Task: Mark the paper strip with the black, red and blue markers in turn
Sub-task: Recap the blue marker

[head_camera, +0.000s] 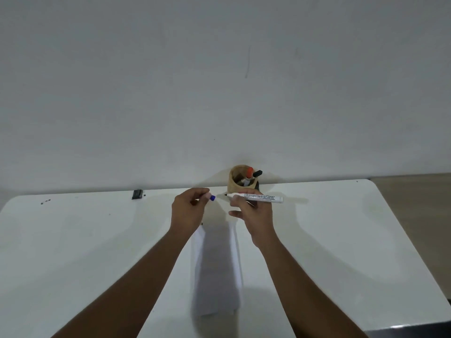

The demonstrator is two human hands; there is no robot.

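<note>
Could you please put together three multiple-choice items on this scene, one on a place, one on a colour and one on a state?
1. Where does the paper strip lie?
A. On the white table, between the forearms
B. Inside the holder
C. Against the wall

2. What colour is the cap in the left hand?
A. Red
B. Blue
C. Green

3. What state is the marker in the right hand in?
A. Capped, lying on the table
B. Standing in the holder
C. Uncapped, held above the table

Answers:
1 A: the strip lies flat on the tabletop, running toward the person.
2 B: a blue cap shows at the fingers of the left hand.
3 C: its tip is bare and points left, with the cap apart in the other hand.
</note>
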